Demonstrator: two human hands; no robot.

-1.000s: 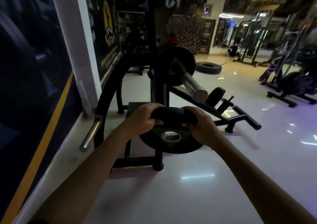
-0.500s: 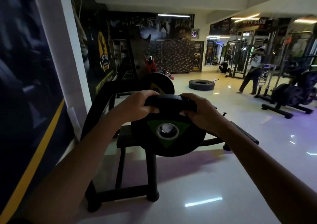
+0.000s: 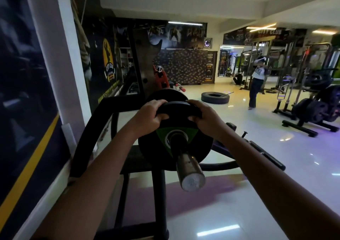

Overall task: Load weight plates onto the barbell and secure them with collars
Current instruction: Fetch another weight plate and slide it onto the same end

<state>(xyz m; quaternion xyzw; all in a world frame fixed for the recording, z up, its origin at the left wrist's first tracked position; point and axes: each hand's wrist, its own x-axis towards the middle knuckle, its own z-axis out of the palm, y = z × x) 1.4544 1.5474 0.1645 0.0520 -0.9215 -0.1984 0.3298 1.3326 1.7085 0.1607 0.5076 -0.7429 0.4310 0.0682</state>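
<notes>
Plate [image 3: 200,144] sits on the bar [image 3: 189,171], whose end sticks out toward me below my grip. My left hand [image 3: 149,118] and right hand [image 3: 204,120] wrap its top rim. Second plate [image 3: 165,96] sits just behind. Wall logo [image 3: 109,68], left of my grip: CITY CLUB. Poster [image 3: 209,66] beyond: CITY CLUB GYM.

The glossy pale tiled floor [image 3: 239,203] bore a black steel stand [image 3: 158,193] nearby, a tyre [image 3: 215,97] lying flat farther back and a loaded plate rack [image 3: 312,109] at right, while the barbell sleeve [image 3: 189,170] carried a black weight plate [image 3: 200,148].
</notes>
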